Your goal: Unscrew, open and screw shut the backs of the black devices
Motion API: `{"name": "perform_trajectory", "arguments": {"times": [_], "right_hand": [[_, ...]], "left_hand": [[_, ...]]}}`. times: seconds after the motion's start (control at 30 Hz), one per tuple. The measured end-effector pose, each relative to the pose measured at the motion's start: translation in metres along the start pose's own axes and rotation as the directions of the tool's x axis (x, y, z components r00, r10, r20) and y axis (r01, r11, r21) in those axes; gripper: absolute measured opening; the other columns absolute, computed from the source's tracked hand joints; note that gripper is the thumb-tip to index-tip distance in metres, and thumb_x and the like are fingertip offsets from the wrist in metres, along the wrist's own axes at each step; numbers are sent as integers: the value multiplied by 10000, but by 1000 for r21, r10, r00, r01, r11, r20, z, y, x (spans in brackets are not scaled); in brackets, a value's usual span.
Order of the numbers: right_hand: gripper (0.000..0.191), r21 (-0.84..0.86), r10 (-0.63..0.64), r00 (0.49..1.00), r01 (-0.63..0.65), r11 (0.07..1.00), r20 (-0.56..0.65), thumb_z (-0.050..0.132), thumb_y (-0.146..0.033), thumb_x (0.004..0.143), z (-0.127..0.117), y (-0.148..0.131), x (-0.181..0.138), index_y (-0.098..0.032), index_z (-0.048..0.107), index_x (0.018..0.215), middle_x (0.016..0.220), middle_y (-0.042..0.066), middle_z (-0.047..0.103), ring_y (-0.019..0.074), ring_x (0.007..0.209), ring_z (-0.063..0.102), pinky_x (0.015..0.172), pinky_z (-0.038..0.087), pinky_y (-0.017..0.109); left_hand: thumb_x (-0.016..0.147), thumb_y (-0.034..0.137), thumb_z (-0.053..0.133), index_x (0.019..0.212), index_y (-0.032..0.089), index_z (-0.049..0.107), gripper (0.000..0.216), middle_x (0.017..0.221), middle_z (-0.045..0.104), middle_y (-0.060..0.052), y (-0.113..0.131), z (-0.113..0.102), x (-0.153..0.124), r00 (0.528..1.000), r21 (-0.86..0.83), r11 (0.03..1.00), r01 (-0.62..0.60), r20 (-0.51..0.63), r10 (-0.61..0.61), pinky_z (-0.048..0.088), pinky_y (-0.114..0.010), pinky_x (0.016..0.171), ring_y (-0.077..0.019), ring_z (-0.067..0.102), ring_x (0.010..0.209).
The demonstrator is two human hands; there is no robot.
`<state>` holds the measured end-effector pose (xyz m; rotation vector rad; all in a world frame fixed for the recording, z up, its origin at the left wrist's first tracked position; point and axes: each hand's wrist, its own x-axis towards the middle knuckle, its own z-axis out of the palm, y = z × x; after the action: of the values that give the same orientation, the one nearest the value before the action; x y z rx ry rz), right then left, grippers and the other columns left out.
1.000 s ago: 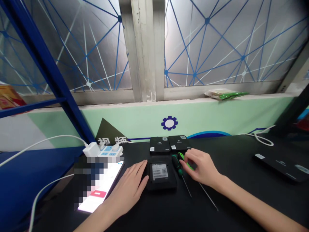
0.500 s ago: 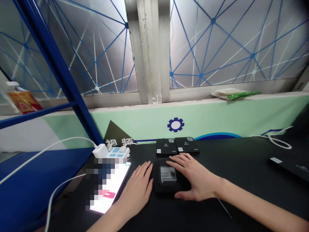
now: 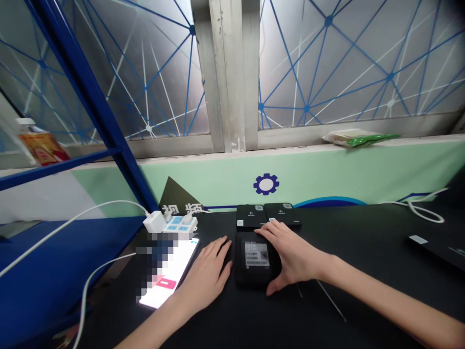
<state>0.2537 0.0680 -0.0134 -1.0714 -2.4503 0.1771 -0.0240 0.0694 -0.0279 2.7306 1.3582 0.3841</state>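
Note:
A flat black box with rounded corners and a printed label (image 3: 256,254) lies on the black tabletop. My right hand (image 3: 288,254) grips its right side, fingers along the far edge and thumb at the near corner. To the left of the box my left hand (image 3: 209,271) rests flat on the table, fingers stretched out and apart from the box. Beside that hand lies a phone (image 3: 170,276) with a lit screen, partly pixelated. Just beyond the box are two similar black boxes, one on the left (image 3: 250,216) and one on the right (image 3: 282,214).
A power strip (image 3: 180,224) with a white charger (image 3: 154,221) and cables stands at the back left. A thin rod or wire (image 3: 332,301) lies under my right forearm. Another black item (image 3: 436,252) is at the far right. A blue metal frame (image 3: 90,106) rises at left.
The labelled box has turned slightly and its label shows more clearly. My right hand has shifted from lying over its right part to gripping its side. My left hand stays flat.

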Motion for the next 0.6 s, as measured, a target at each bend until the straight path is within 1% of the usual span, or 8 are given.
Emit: {"name": "perform_trajectory", "arguments": {"times": [0.13, 0.27, 0.4, 0.47, 0.6], "right_hand": [[1161, 63, 22, 997, -18, 998, -76, 855, -630, 525, 1, -4, -4, -156, 358, 1461, 1254, 173, 489, 362, 1138, 480, 983, 443, 535], [1161, 91, 21, 996, -13, 996, -92, 887, -544, 562, 2, -7, -5, -186, 287, 1490, 1351, 196, 446, 372, 1208, 488, 1004, 457, 517], [1060, 71, -24, 992, 33, 997, -125, 852, -483, 672, 3, -7, -6, -226, 258, 1511, 1342, 195, 486, 367, 1193, 524, 986, 475, 533], [1005, 54, -58, 989, 66, 996, -139, 822, -470, 722, 3, -5, -7, -235, 256, 1518, 1356, 197, 483, 369, 1205, 521, 989, 475, 546], [851, 27, -110, 980, 116, 993, -167, 751, -420, 818, 5, -4, -7, -216, 292, 1506, 1365, 195, 489, 344, 1216, 529, 997, 491, 520]], "left_hand": [[1017, 343, 410, 1443, 199, 448, 452, 1504, 454, -125, 2, -2, 0, 1000, -3, 1000, 8, -7, -8, 392, -480, 1094, -300, 431, 1369], [1013, 331, 405, 1430, 187, 462, 445, 1499, 458, -130, 3, -3, 0, 1000, -15, 1000, 19, -10, -19, 392, -489, 1094, -303, 438, 1363], [1012, 314, 406, 1401, 212, 496, 412, 1469, 492, -108, 1, -3, 0, 999, -53, 999, 3, -48, -5, 407, -483, 1082, -293, 464, 1339], [1005, 303, 421, 1380, 218, 517, 397, 1455, 506, -101, 0, -3, 0, 998, -73, 997, 8, -58, -12, 416, -480, 1075, -288, 478, 1325], [1013, 309, 414, 1353, 228, 544, 373, 1424, 533, -88, -1, -2, 2, 994, -155, 985, 78, -67, -89, 431, -455, 1070, -263, 523, 1282]]}}
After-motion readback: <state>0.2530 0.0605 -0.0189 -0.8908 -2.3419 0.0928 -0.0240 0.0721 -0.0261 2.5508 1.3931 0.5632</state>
